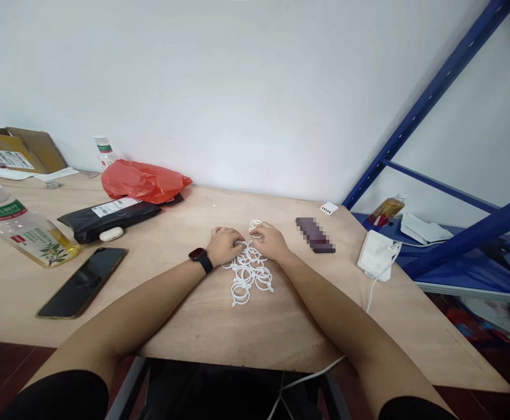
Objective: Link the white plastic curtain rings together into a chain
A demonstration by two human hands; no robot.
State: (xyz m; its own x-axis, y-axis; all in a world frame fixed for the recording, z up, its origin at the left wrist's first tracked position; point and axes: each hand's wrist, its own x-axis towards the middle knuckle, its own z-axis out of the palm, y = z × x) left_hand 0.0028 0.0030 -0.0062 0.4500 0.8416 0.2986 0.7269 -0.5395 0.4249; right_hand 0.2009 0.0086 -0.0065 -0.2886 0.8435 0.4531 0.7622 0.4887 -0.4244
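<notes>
A loose pile of white plastic rings (246, 274), some with small tabs on their rims, lies on the wooden table (202, 326) in front of me. My left hand (225, 246), with a black watch (201, 259) on its wrist, rests at the pile's upper left edge, fingers curled around the rim of a ring. Facing it from the right, my right hand (271, 241) pinches a white ring (255, 223) that stands out beyond the fingertips. The fingertips of both hands are partly hidden.
At left are a phone (82, 283), a tilted bottle of yellow liquid (31, 233), a black parcel (110, 219), a red bag (143, 181) and a cardboard box (31, 151). A dark pixelated object (316, 235), a white power strip (375, 256) with its cable and a blue rack (439, 186) stand right.
</notes>
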